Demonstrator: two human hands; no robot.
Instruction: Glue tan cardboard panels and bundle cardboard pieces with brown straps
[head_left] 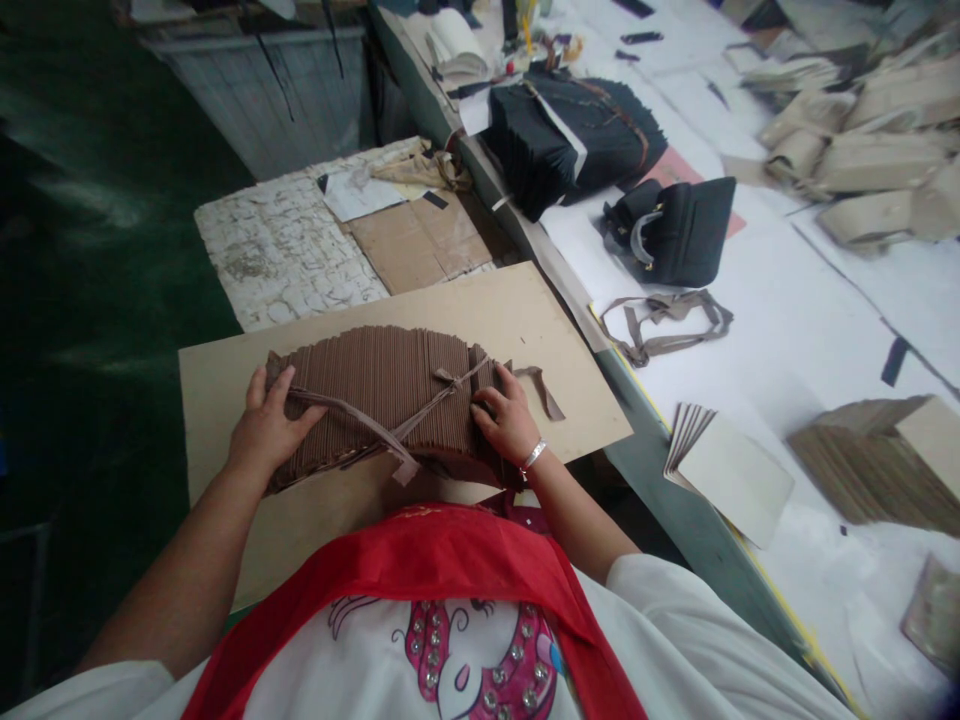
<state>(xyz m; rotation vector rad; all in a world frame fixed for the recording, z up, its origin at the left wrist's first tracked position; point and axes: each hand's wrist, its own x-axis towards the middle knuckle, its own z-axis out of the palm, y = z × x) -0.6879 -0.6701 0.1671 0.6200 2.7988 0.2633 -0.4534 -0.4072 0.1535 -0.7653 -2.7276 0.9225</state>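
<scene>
A thick bundle of brown folded pieces (382,385), packed on edge in a curved row, rests on a tan board in front of me. Tied around it is a greyish-brown fabric strip (360,410), which crosses and is knotted near the right end. My left hand (274,420) grips the bundle's left end, its thumb over the strip and its fingers at the far side. At the other end, my right hand (508,415) is closed around the last pieces with fingers curled. A loose strip tail (544,392) lies on the board beyond it.
The tan board (225,385) is beside a long white-topped table (795,330). On that table are a black bundle (577,135), a black bag (686,235), a loose strip loop (664,325), pale panels (739,475) and beige bags (885,150). A grey bin (277,100) stands behind.
</scene>
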